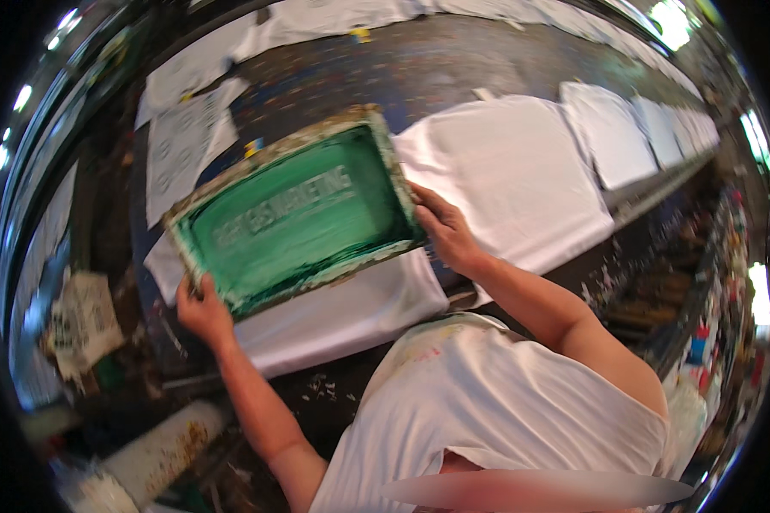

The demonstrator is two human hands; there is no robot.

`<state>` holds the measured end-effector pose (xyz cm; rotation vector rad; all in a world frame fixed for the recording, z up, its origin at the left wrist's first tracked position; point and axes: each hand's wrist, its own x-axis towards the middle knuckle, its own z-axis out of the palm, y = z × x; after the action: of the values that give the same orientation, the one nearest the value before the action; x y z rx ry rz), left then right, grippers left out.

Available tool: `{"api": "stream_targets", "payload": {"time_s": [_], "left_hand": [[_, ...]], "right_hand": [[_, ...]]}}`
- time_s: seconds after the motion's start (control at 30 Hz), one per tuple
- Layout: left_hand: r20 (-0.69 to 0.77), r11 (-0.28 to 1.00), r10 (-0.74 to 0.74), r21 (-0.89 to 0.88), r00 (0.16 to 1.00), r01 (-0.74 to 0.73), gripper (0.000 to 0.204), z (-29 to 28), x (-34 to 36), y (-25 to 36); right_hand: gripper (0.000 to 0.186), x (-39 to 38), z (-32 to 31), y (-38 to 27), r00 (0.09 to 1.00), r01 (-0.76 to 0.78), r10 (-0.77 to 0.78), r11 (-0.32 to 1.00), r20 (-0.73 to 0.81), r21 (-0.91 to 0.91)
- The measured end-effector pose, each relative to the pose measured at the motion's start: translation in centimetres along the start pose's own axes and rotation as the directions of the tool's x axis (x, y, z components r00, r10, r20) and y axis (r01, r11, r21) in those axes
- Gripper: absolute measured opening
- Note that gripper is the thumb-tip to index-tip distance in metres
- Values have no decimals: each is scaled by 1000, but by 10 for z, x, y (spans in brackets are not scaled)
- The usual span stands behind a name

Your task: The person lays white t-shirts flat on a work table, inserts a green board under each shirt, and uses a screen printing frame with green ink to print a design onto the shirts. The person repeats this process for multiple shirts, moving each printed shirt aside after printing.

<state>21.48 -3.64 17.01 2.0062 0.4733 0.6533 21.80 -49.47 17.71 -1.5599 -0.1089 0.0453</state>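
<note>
Head view, and it's a holding step now: the green screen frame sits over white cloth, left hand gripping its lower-left corner, right hand its right edge; shifting it probably calls for an even, two-sided grip; hollow side facing up, long axis climbing rightward

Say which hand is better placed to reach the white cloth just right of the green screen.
Right hand, likely: it holds the right edge of the green screen, beside that white cloth. Left hand holds the opposite end.
</note>
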Motion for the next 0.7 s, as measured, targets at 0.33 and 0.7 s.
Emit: {"api": "stream_targets", "payload": {"time_s": [0.33,0.7], "left_hand": [[236,931,-72,-334,969,151,54,-1,-66,53],[360,791,-127,-525,924,313,62,-2,-45,26]], "right_hand": [[42,-11,-22,-38,924,113,-44,981,-381,160],[38,-32,9,-55,814,-28,-107,974,-571,-223]]}}
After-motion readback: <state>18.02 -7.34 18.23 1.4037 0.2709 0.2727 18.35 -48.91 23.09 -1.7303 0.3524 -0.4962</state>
